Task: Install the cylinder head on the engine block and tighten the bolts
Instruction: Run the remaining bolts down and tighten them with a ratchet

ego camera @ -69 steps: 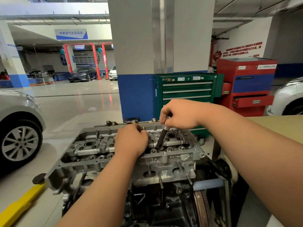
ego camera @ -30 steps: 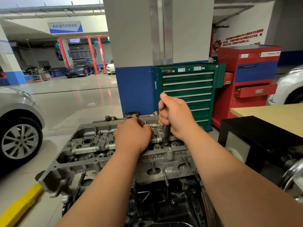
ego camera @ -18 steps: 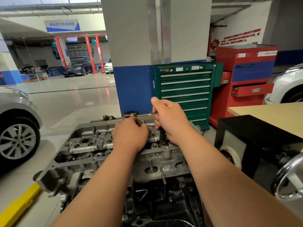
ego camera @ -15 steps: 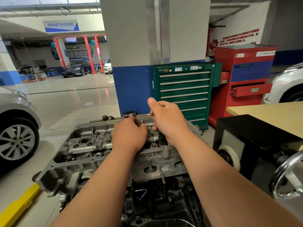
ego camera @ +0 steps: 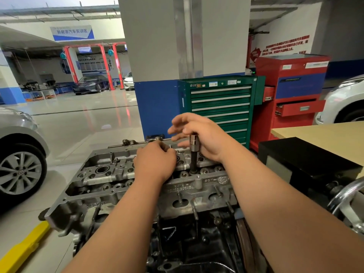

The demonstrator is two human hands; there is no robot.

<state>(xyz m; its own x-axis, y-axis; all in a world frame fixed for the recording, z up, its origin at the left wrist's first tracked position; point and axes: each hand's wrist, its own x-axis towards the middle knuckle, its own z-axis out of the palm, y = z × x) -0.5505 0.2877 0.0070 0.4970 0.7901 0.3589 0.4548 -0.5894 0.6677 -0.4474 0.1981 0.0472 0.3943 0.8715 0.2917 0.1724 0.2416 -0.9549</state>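
The cylinder head (ego camera: 110,180) sits on the engine block (ego camera: 197,243) beneath both hands, the right hand (ego camera: 201,134) loose, fingers spread, just beside the socket driver (ego camera: 193,160) standing upright in the head, the left hand (ego camera: 155,164) curled on its middle, grasping what, I can't tell.

The glossy floor (ego camera: 78,123) carries a green tool cabinet (ego camera: 220,107), a red cabinet (ego camera: 295,99) and a silver car (ego camera: 13,133).

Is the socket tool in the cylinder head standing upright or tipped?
Upright. The socket tool stands vertically, lower end seated in the cylinder head; the right hand has fingers spread beside it, not wrapped round it.
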